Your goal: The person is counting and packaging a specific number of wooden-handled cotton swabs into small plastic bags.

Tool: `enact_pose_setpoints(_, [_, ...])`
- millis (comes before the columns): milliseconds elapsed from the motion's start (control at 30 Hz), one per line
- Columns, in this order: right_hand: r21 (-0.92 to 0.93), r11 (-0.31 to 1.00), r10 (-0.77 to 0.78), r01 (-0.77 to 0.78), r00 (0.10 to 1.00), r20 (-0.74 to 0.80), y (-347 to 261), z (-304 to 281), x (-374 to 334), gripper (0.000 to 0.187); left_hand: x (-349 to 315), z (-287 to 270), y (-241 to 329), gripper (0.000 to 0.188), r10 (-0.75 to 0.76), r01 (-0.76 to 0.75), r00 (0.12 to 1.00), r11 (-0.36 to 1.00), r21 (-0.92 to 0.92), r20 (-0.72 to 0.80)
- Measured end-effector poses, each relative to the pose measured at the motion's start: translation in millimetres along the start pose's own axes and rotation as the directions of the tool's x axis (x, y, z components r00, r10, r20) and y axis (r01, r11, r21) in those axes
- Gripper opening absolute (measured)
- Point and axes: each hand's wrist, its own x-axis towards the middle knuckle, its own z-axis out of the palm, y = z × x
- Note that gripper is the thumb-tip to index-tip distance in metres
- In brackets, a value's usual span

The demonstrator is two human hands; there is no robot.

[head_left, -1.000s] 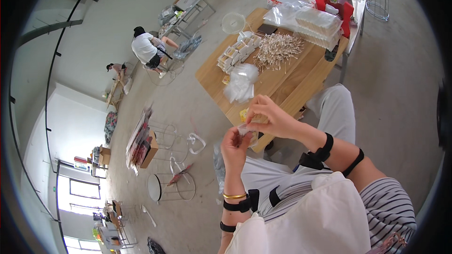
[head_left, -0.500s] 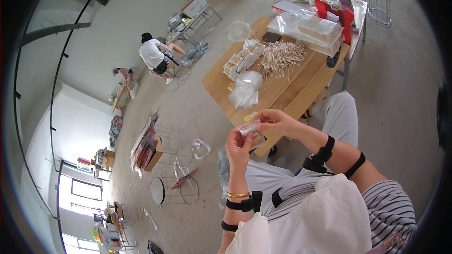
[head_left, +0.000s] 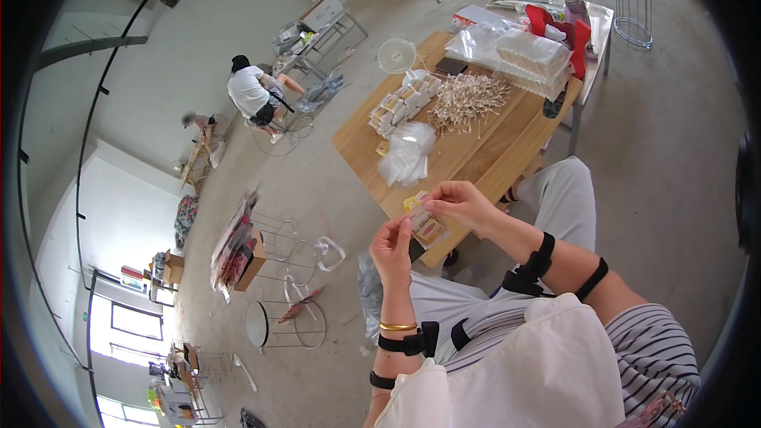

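In front of me, over the table's near corner, my left hand (head_left: 391, 247) and my right hand (head_left: 462, 204) pinch the top edge of a small clear plastic bag (head_left: 430, 230). The bag hangs down between them, with a yellow and red printed label facing me. Just behind it a yellow printed piece (head_left: 413, 201) shows by the table edge. Further up the wooden table lie a stack of clear plastic bags (head_left: 407, 152), a loose heap of cotton swabs (head_left: 472, 101) and a row of white packs (head_left: 403, 105).
A small white fan (head_left: 396, 56) stands at the table's (head_left: 498, 154) far edge. Clear-wrapped packs (head_left: 533, 59) and a red object (head_left: 581, 40) lie at its right end. Left on the floor are a round stool (head_left: 257, 323) and an open carton (head_left: 250, 261). A person (head_left: 250, 93) sits beyond.
The small bag has turned and opened out flat, so its label now shows. My left hand has shifted slightly left and closed on the bag's top edge. The view has shifted slightly.
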Motion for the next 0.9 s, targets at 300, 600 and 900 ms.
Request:
enact_pose_setpoints(300, [-0.084,0.994,-0.074,0.071,0.997,-0.025,12,-3,4,0.016,2,2,-5,0.013,-0.038,0.038,0.999,0.998,0.056,-0.008])
enact_pose_setpoints(600, [-0.5,0.857,-0.204,0.127,0.974,-0.103,17,-4,9,0.019,18,6,-28,0.016,0.079,-0.078,0.997,0.947,0.312,0.009])
enact_pose_setpoints(900, [-0.265,0.931,0.178,-0.249,0.948,-0.265,60,-32,23,0.018,32,28,-81,0.025,-0.05,0.069,0.994,0.98,0.189,-0.1])
